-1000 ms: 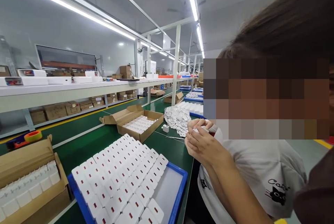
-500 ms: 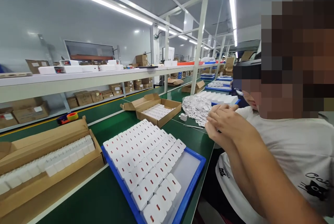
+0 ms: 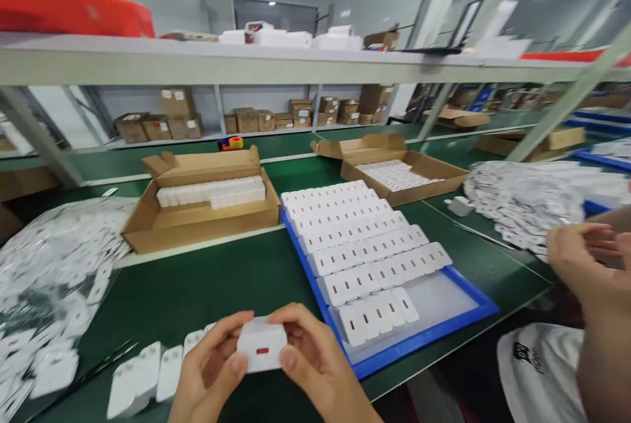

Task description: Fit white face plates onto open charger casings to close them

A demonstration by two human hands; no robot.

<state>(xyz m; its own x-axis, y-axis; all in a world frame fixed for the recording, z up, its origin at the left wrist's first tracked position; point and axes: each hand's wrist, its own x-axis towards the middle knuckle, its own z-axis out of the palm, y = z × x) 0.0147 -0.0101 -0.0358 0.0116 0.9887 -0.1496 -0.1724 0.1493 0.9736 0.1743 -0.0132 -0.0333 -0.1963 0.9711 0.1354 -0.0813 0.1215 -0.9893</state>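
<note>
Hands sit low and near in the head view. The left hand and the right hand both close around one white block. Thumbs press on its front and fingers curl behind it. The block is up off the green table, at the near edge, in the middle.

A short row of the same blocks lies just left of the hands. A blue tray full of blocks sits just to the right. Farther back is an open cardboard box with more of them. Shiny bags are heaped at the left. Another person's hand is at the far right, well apart.

I think a good hold here means both thumbs staying flat and soft, with the front turned up, so the block does not slip or twist.

The block has a small red mark on its front. No words can be read there. The dark print on the other person's shirt is too blurry to read.
</note>
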